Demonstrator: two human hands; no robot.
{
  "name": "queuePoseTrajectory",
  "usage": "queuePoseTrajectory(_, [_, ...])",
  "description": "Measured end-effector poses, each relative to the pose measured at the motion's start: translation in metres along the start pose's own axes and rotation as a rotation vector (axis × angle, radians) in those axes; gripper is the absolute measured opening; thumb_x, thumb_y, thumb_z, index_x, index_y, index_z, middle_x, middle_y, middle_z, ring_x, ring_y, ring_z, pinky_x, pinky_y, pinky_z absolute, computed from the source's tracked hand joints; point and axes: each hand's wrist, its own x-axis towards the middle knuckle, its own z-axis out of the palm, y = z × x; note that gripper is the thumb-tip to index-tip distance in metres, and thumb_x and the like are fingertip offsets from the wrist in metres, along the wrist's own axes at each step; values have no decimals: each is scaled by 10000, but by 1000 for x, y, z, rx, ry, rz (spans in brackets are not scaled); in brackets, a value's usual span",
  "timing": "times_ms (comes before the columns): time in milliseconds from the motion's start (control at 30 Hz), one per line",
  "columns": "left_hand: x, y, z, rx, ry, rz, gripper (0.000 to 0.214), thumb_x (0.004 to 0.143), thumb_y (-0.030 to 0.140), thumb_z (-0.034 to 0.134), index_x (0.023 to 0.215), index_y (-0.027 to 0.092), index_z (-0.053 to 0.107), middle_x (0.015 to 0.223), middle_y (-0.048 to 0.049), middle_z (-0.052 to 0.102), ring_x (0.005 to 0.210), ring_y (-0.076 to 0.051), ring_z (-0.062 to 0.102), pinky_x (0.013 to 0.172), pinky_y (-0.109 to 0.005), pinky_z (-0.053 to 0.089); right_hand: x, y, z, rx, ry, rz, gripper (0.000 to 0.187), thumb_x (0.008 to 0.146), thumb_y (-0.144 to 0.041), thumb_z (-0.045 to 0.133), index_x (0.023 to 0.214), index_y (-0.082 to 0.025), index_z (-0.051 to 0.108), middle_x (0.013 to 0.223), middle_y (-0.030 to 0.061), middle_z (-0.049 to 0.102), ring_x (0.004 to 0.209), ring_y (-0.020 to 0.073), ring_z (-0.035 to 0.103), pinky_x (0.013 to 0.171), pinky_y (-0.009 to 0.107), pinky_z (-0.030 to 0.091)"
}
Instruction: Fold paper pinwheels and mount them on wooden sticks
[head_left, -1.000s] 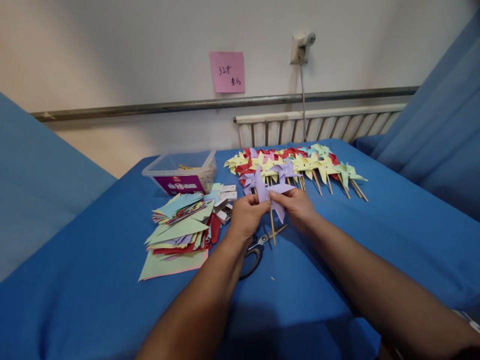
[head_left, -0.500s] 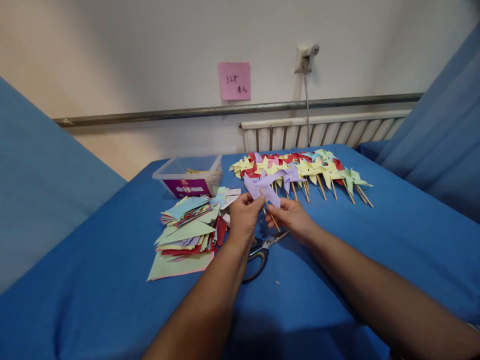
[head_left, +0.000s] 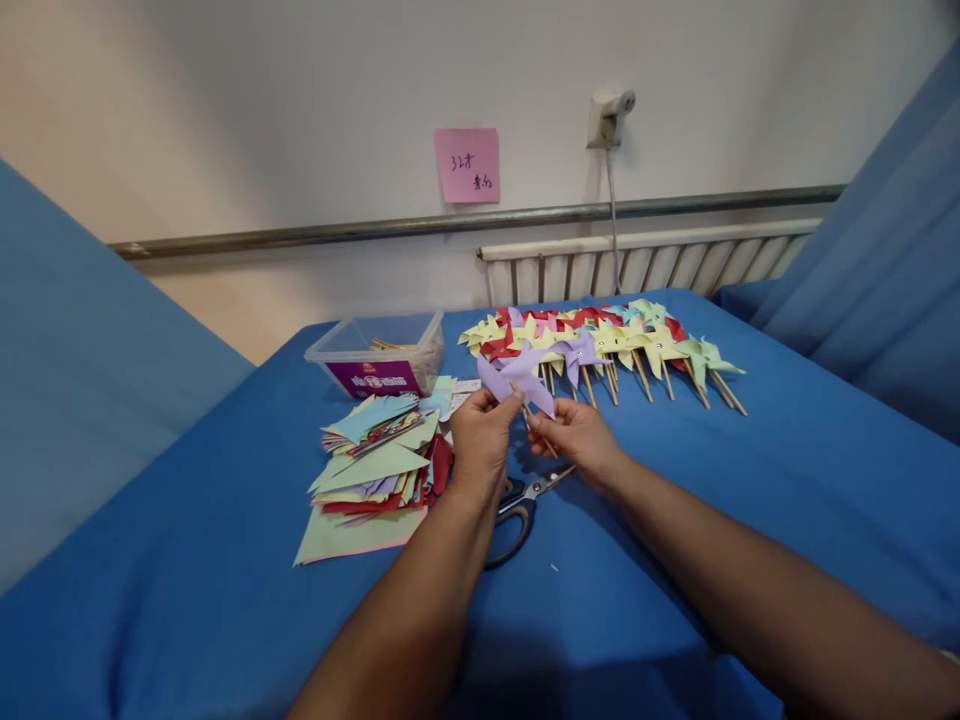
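Note:
Between my hands is a purple paper pinwheel (head_left: 534,385) with a thin wooden stick (head_left: 551,448) lying across its back. My left hand (head_left: 487,428) is closed, its thumb pressing the stick's upper end against the paper. Lower down, the fingers of my right hand (head_left: 576,436) pinch the stick near the paper's lower edge. Just beneath the hands lie scissors (head_left: 534,490) with dark handles, on the blue cloth. Finished-looking pinwheels (head_left: 660,345) in yellow, red, purple and green rest in rows behind my hands, their sticks pointing toward me.
Stacked coloured paper pieces (head_left: 379,460) lie left of my hands. Behind them stands a clear plastic box (head_left: 375,350) with a purple label and sticks inside. A blue cloth (head_left: 225,600) covers the table. Blue curtains (head_left: 885,230) hang at both sides; a radiator (head_left: 652,265) is behind.
The purple pinwheel and both hands have shifted slightly left and tilted a little. Each hand keeps its hold; the other things stay where they were.

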Motion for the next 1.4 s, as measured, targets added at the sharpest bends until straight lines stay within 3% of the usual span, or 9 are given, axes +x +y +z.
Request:
queuePoseTrajectory(167, [1, 2, -1, 10, 21, 46, 223, 588, 308, 765, 699, 130, 690, 633, 2, 624, 590, -114, 513, 593, -247, 390, 1, 2, 3, -22, 82, -43, 421, 535, -451, 837, 678, -178, 550, 560, -27, 632, 501, 114, 608, 463, 217, 454])
queuePoseTrajectory(400, [-7, 8, 2, -66, -137, 35, 272, 661, 347, 747, 846, 150, 721, 829, -38, 698, 743, -144, 592, 697, -261, 439, 0, -5, 2, 28, 162, -68, 426, 532, -487, 830, 677, -174, 581, 593, -7, 660, 517, 107, 605, 486, 216, 459])
queuePoseTrajectory(600, [-5, 12, -1, -143, -49, 13, 340, 684, 403, 715, 917, 155, 721, 1017, -95, 709, 898, -187, 635, 743, -277, 452, 1, -8, -1, 196, 173, -34, 443, 520, -485, 846, 704, -158, 611, 631, -1, 662, 531, 93, 587, 504, 213, 462])
queuePoseTrajectory(800, [2, 11, -5, -138, 98, -5, 327, 660, 377, 732, 912, 172, 699, 989, -60, 692, 890, -159, 619, 704, -239, 435, 0, -9, -2, 325, 73, 36, 371, 579, -423, 843, 724, -162, 623, 661, -4, 656, 560, 90, 586, 521, 209, 460])
queuePoseTrajectory(1000, [1, 8, 0, -209, -18, -72, 377, 602, 336, 791, 912, 151, 686, 867, -32, 680, 736, -116, 594, 693, -241, 432, -3, -5, 1, 308, -15, 54, 351, 623, -421, 826, 761, -157, 639, 704, 11, 680, 574, 91, 591, 546, 218, 457])
queuePoseTrajectory(1233, [-3, 7, 1, -224, -67, 0, 240, 627, 290, 783, 776, 136, 676, 711, 1, 652, 650, -96, 558, 671, -232, 423, -9, 0, 7, 269, -102, 66, 345, 643, -417, 819, 782, -155, 643, 727, 17, 695, 606, 100, 618, 592, 231, 465])
queuePoseTrajectory(1400, [-5, 11, 0, -319, -92, -91, 251, 615, 282, 791, 773, 136, 662, 732, -13, 680, 660, -117, 601, 692, -254, 460, -4, 2, 0, 259, -190, 81, 322, 623, -382, 836, 770, -156, 661, 757, 25, 700, 664, 122, 640, 651, 258, 482])
